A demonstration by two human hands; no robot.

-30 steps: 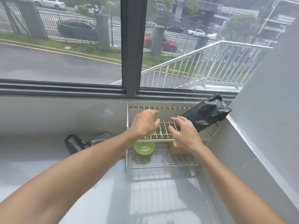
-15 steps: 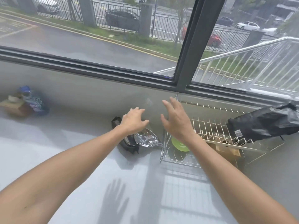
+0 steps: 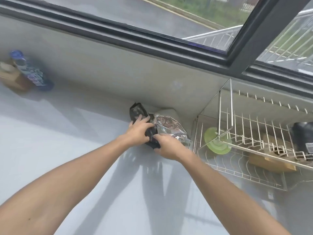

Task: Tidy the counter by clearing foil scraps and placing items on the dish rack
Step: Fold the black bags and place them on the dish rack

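- Bench (image 3: 71, 150): wide grey surface, mostly bare in front; clutter pushed to the back wall under the window
- Dish rack (image 3: 254, 150): wire, at the right end of the bench, just beside the foil; green plate (image 3: 217, 141) on the lower tier, a wooden block (image 3: 271, 162) and a dark bag (image 3: 303, 138) further right
- Bottle (image 3: 32, 72) and brown box (image 3: 11, 77) far left against the wall, well apart from the hands
- Black packet (image 3: 138, 112): lying against the wall, crumpled foil scrap (image 3: 169, 128) touching its right side
- Left hand (image 3: 139, 133): laid over the black packet, fingers closing round its middle; looks like a grasp, not fully clenched
- Right hand (image 3: 167, 146): at the packet's near end, touching the foil's lower edge; fingers curled under, hold on the foil cannot be confirmed
- Step in hand, as judged: gathering packet and foil together
- Best done by pinning the packet with the left, scooping the foil inward with the right, bunching it tight so no scraps shed
- Worth lifting clear of the rack's wire edge, close on the right
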